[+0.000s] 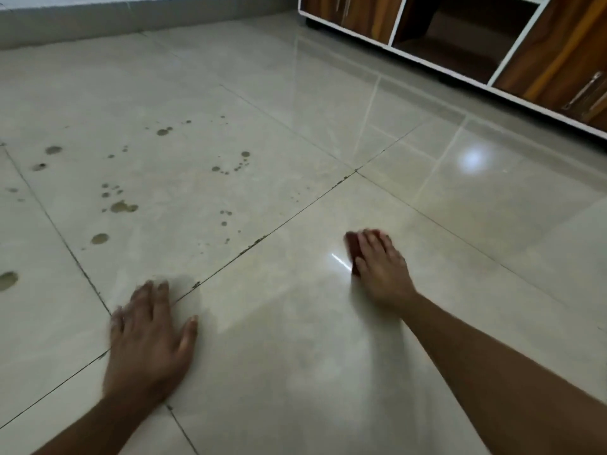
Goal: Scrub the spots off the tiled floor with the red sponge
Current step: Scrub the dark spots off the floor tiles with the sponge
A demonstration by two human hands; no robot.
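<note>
Down on the tiled floor (328, 323): right hand (381, 264) at 3 o'clock, fingers laid over the red sponge (352, 249), pressing it flat. Left hand (147, 343) at 7 o'clock, fingers spread, palm down. Brown spots (123, 207) at 10 o'clock. Wooden cabinet (492, 44) at 1.

The right hand (381, 264) covers most of the red sponge (352, 247), both hands are motion-blurred, and the cabinet (492, 44) is cut off at the top and right edges.
</note>
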